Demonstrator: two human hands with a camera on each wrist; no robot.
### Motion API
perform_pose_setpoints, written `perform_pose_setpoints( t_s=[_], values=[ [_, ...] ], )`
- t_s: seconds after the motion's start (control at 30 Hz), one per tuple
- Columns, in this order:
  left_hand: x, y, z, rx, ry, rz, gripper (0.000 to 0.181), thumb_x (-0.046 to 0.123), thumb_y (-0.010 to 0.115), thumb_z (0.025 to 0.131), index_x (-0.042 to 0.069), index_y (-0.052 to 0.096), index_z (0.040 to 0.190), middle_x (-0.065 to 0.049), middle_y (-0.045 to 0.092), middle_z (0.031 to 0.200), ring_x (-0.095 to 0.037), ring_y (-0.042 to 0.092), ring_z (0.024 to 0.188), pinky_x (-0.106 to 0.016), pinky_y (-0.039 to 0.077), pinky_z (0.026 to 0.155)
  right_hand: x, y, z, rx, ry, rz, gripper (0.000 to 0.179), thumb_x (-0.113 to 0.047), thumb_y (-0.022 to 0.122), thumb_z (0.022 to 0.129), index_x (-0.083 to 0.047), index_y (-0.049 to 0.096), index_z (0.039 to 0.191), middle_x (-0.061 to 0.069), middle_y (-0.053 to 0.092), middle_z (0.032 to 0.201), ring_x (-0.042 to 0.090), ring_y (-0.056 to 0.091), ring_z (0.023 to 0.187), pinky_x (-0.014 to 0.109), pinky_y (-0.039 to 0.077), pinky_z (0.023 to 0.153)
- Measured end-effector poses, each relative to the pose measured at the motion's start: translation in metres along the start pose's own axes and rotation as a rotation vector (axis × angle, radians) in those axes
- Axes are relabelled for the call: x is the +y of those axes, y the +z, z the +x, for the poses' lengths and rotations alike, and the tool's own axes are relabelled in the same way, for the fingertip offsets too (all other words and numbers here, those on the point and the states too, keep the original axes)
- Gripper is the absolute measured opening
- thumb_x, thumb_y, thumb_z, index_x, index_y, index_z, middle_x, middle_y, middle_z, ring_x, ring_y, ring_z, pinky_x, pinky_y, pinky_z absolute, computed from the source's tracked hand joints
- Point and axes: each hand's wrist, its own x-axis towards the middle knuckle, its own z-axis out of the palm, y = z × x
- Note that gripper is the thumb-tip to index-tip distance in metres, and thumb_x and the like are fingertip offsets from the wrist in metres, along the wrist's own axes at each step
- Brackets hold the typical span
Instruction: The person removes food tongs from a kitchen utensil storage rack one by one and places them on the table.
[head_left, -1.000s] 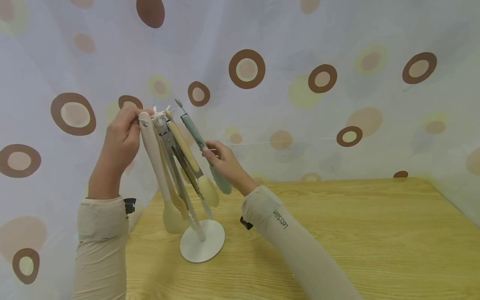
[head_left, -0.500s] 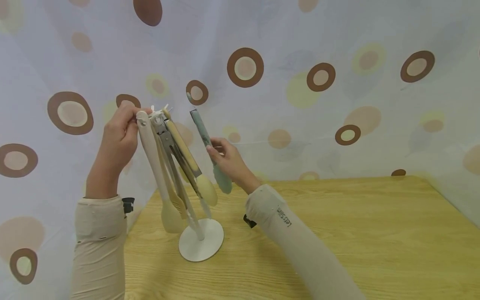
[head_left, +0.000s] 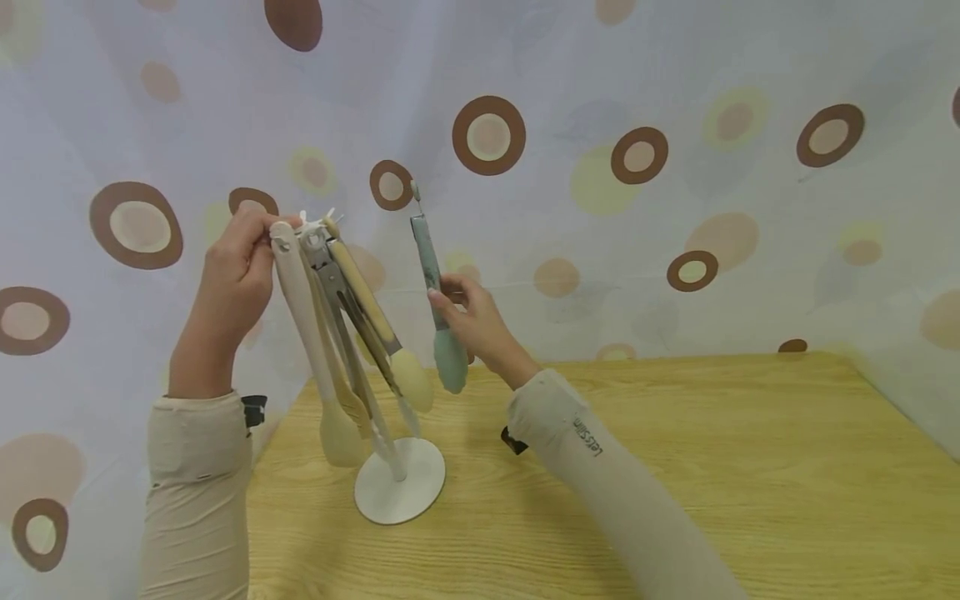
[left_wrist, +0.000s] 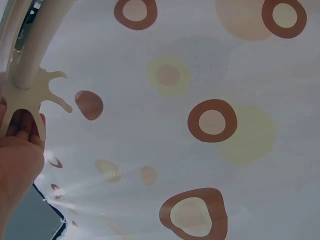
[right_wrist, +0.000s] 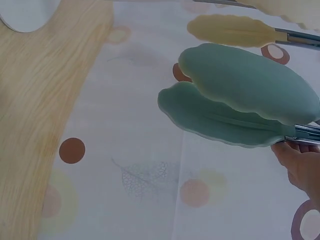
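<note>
A white utensil stand (head_left: 408, 500) with a round base leans to the left, its hooked top (left_wrist: 32, 95) gripped by my left hand (head_left: 238, 271). Yellow tongs (head_left: 411, 379) and several other utensils hang from it, among them one with a long pale handle (head_left: 300, 304). To the right of the stand, my right hand (head_left: 480, 321) holds green tongs (head_left: 451, 362) by the handle, head down and nearly upright. In the right wrist view their two scalloped heads (right_wrist: 240, 80) stand slightly apart, close to the yellow tongs.
The wooden table (head_left: 712, 467) stretches to the right of the stand. A pale curtain (head_left: 562, 67) with brown rings hangs behind the table and along its left side.
My right hand has moved to the right with the green tongs, widening the gap to the stand, and the tongs have turned more upright. My left hand keeps its grip on the stand.
</note>
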Motion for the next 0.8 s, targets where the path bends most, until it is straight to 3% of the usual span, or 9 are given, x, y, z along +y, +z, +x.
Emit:
perform_pose_setpoints(
  t_s=[0.2,0.37,0.6,0.8],
  values=[
    [0.002,0.0,0.0,0.007,0.006,-0.014,0.023,-0.006,0.036,0.097,-0.008,0.059,0.097,-0.005,0.051,0.088,-0.002,0.044,0.09,-0.019,0.032,0.075,0.002,-0.012,-0.004,0.065,-0.031,-0.017,0.036,-0.015,0.06,0.096,0.004,0.052,0.125,0.018,0.058,0.117,0.03,0.055,0.113,0.04,0.046,0.094],
    [0.002,0.0,0.0,-0.007,0.002,-0.006,0.022,-0.004,0.035,0.098,-0.009,0.057,0.097,-0.012,0.051,0.09,0.0,0.045,0.093,-0.019,0.033,0.077,0.0,-0.026,-0.01,0.11,-0.01,-0.035,0.039,-0.018,0.061,0.095,0.003,0.052,0.126,0.018,0.058,0.119,0.029,0.055,0.11,0.04,0.047,0.093],
    [0.001,-0.002,-0.001,-0.001,0.0,0.0,0.022,-0.001,0.036,0.099,-0.009,0.057,0.097,0.012,0.045,0.087,-0.002,0.042,0.087,-0.019,0.033,0.076,0.0,-0.039,-0.015,0.148,0.011,-0.092,0.042,-0.023,0.062,0.095,0.004,0.051,0.125,0.017,0.057,0.12,0.03,0.055,0.108,0.04,0.048,0.09],
    [0.001,0.0,0.0,-0.001,0.009,0.003,0.022,-0.001,0.036,0.099,-0.009,0.057,0.096,0.01,0.045,0.086,-0.002,0.042,0.086,-0.019,0.033,0.076,-0.004,-0.044,-0.02,0.174,0.016,-0.12,0.042,-0.023,0.063,0.094,0.004,0.052,0.124,0.018,0.059,0.117,0.029,0.057,0.106,0.04,0.05,0.087]
  ],
)
